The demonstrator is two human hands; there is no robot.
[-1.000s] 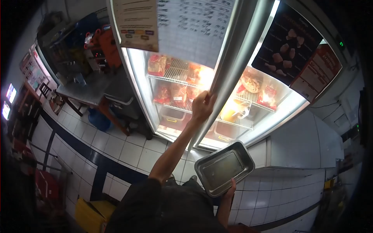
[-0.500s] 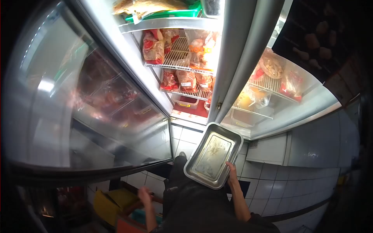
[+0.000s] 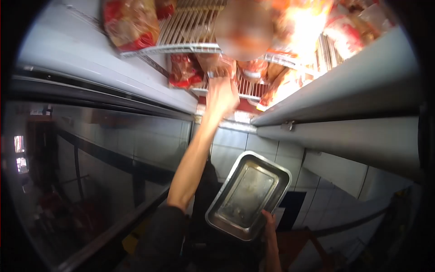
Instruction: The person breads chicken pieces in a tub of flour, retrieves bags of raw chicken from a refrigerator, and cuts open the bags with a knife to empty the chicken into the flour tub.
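Observation:
My left hand reaches into the lit fridge, its fingers bent at a bagged meat package on the lower wire shelf. Whether the fingers grip the bag is hard to make out. A red-and-clear bag lies just left of it, and another package to its right. My right hand holds an empty metal tray by its lower right rim, thumb over the edge.
Above is a wire shelf with a large red-and-clear bag. The open glass door stands at the left. A grey door frame crosses the right side. White floor tiles show below.
The left fridge door has swung open. My left hand has left the door, dropped low, then gone up to the lower shelf. The shelves now appear closer; my right hand still holds the tray.

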